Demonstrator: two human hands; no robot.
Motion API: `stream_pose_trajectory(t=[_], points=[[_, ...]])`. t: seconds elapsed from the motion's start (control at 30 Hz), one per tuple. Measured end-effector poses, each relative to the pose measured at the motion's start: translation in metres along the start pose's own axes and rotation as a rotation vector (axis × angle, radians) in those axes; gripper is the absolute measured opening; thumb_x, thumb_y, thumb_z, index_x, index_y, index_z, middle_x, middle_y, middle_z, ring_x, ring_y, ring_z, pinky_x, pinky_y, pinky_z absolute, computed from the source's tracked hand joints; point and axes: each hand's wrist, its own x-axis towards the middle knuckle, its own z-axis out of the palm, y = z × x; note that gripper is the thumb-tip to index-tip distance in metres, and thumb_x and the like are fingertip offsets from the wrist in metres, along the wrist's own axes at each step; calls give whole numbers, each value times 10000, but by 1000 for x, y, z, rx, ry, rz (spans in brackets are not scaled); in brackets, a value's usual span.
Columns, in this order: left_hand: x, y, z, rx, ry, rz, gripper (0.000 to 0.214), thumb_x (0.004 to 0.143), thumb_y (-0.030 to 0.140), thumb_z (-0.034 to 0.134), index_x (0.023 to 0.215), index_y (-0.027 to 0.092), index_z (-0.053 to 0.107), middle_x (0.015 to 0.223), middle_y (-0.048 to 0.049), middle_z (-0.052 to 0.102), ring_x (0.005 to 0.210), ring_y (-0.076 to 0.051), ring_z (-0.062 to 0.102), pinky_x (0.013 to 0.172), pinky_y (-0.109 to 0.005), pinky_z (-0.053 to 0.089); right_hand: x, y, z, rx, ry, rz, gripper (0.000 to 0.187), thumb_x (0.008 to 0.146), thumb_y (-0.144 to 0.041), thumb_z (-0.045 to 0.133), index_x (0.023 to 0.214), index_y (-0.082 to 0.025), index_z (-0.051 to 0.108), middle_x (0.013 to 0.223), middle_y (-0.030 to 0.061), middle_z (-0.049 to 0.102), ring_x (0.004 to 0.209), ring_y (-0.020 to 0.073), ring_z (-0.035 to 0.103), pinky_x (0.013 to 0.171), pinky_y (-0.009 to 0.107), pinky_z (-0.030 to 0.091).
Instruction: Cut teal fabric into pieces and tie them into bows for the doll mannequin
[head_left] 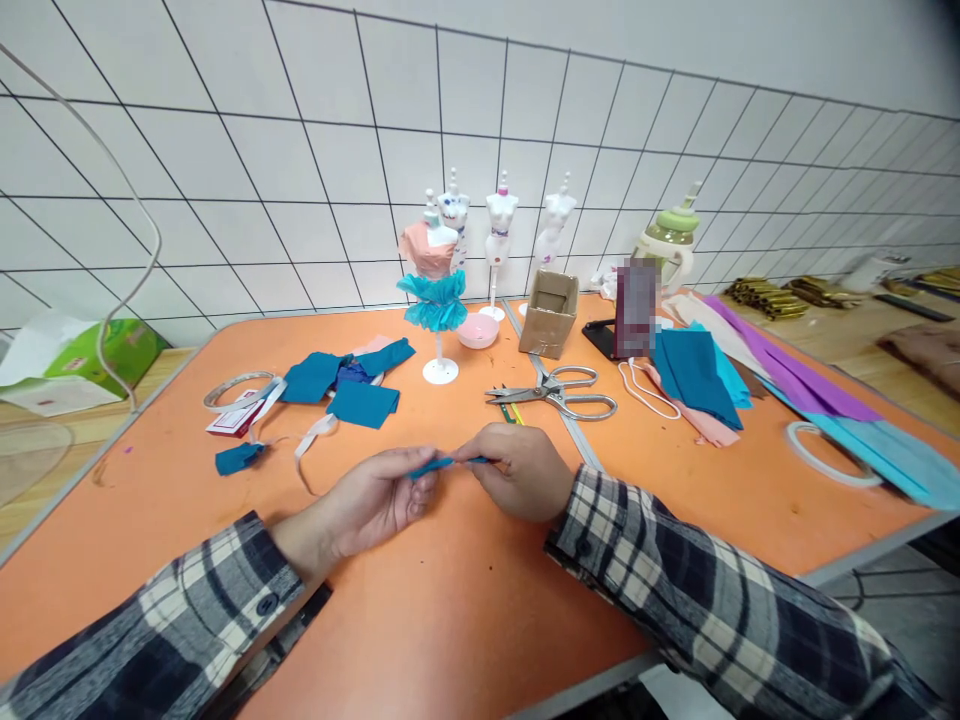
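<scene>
Orange tabletop, metal-edged, w/ a grey strip running back across it & a couple of dark specks nr the front. Person in plaid sleeves works over the middle. L hand has a blue strip pinched btwn thumb & fingers; R hand, fingers bunched tight, grips blue too, so it's held btwn the hands, over the table. Can't tell if it's all one pc.

Scissors lie just behind R hand, handles spread. Teal pcs & a tape roll sit off L; more coloured sheets off R. Toward the back: white mini dress forms, the front one w/ a peach top & blue ruffle, plus a pink bowl, cardboard box & green-lidded bottle.

White tiled wall behind, dark grout. Far R, gold-coloured bundles on a wood surface; far L, a green pack & white cable.
</scene>
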Motion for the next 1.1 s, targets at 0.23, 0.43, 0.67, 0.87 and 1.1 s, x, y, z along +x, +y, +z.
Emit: stream_pose_trajectory(t=[0.23,0.43,0.67,0.87,1.1], points=[[1,-9,8,227,5,305,272,721,330,774,939,193,686,925,-74,718,832,-188,675,724,-296,568,6,-5,8,996,143,761,313,613,-338,822,840,-160,702,712,3,671,621,105,624,633,260,543],[7,-19,15,630,213,463,362,728,453,751,900,138,708,791,-76,723,681,-177,654,496,-230,505,5,-9,15,1079,134,827,397,505,-318,890,812,-145,707,659,-11,661,578,91,614,592,237,547],[7,-15,10,704,318,529,365,720,463,744,910,152,739,749,-63,733,684,-191,665,475,-226,490,5,-7,16,1041,140,843,361,567,-295,870,849,-152,695,677,-17,654,579,81,602,589,229,539],[6,-15,15,738,373,574,306,736,458,733,797,158,723,661,-29,697,606,-155,635,508,-224,496,5,-10,22,923,161,820,365,570,-316,861,851,-146,702,671,-18,658,565,79,609,584,227,538],[7,-19,13,626,363,581,355,709,480,760,858,165,691,668,-9,675,590,-158,635,509,-245,518,4,-11,23,916,144,803,388,559,-378,860,820,-132,713,669,-10,647,586,80,601,607,235,533]])
